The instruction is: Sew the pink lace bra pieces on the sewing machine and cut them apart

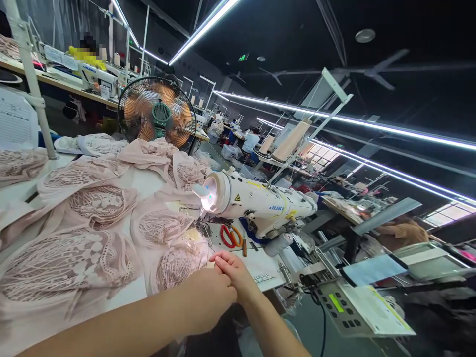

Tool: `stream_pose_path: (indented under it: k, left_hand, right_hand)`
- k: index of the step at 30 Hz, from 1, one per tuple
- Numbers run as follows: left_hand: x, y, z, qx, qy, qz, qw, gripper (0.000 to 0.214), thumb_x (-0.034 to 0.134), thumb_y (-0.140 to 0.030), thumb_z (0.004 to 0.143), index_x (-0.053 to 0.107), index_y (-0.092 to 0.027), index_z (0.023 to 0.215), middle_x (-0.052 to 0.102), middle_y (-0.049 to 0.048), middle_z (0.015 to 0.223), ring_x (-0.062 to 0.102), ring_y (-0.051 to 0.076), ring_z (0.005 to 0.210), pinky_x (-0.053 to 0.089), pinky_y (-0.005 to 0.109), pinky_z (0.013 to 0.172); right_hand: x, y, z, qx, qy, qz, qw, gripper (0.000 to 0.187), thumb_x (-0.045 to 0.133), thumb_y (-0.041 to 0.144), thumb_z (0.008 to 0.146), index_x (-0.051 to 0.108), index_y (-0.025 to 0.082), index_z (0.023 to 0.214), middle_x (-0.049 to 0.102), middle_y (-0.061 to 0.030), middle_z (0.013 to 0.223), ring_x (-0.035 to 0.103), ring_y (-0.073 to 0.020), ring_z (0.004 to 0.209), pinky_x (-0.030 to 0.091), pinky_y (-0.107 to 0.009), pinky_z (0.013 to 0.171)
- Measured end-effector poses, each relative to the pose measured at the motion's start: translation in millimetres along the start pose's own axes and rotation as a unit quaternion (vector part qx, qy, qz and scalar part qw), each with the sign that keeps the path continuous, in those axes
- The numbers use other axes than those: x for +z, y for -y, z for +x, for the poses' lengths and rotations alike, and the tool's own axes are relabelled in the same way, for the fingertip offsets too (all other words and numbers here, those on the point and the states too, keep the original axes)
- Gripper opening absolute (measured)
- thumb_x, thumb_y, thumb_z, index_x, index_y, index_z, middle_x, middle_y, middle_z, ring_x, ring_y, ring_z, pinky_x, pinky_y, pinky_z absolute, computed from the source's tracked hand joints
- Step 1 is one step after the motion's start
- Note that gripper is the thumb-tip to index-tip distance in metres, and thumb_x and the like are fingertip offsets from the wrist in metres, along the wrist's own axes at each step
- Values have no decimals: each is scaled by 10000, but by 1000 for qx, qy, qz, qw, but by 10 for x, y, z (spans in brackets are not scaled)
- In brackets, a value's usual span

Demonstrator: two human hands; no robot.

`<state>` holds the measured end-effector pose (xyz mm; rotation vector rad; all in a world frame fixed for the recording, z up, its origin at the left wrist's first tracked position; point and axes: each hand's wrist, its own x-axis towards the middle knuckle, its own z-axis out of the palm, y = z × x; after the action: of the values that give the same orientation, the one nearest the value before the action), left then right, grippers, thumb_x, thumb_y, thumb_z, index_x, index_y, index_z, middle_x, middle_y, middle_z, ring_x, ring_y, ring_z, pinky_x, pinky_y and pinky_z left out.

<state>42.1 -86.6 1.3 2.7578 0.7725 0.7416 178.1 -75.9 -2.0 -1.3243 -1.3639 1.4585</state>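
Note:
My left hand [206, 300] is closed, its fingertips hidden behind its own back. Against it my right hand [234, 272] pinches with thumb and forefinger. A small pale bit shows between the two hands, too little of it to name. Just beyond them lies a pink lace bra [180, 263], its near edge meeting my hands. Its far part reaches under the head of a white sewing machine [260, 201], whose lamp is lit. Scissors with red and orange handles [231, 236] lie on the machine bed, beside a small wooden-handled tool [244, 248].
More pink lace bras [70, 263] spread over the white table to the left. A large fan [161, 113] stands behind them. Thread cones [293, 140] sit on a stand past the machine. At right is a control panel [344, 307]. Other people work further back.

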Motion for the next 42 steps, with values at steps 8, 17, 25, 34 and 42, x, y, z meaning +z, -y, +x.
stream_pose_path:
  k: [8,17,25,34,42]
  left_hand:
    - [66,311,66,79,-113,44,989,222,367,-54,816,538,-188,770,618,44,736,578,185,764,461,382,935]
    - [143,379,-22,124,-71,85,986,270,343,-107,878,527,-189,699,557,28,628,505,170,593,451,286,568]
    - [223,310,9,131,-3,134,982,242,393,-110,860,516,-211,679,571,18,616,513,167,539,355,300,484]
    - [249,275,-1,-17,2,-121,993,256,384,-219,901,566,-223,722,574,11,631,538,142,573,399,256,523]
    - [95,462,186,-371,-91,-451,807,373,712,-521,655,551,-185,645,349,-88,456,279,60,405,202,198,401]
  right_hand:
    - [-197,-138,-287,-120,31,-260,958,257,434,299,841,405,198,606,424,43,550,377,-101,530,299,-231,527]
    - [-398,78,-403,-135,82,-450,879,188,470,110,800,637,169,738,613,9,674,487,-118,649,332,-208,609]
    - [-687,115,-536,-98,110,-550,822,243,520,71,771,717,213,796,714,-2,756,563,-141,660,301,-234,577]
    - [-816,376,-404,-177,157,-493,837,227,551,86,832,705,207,946,713,36,762,591,-100,695,363,-186,600]
    - [-985,375,578,-3,-139,-504,852,246,452,207,932,605,96,1089,617,-140,1126,584,-220,1011,452,-346,819]
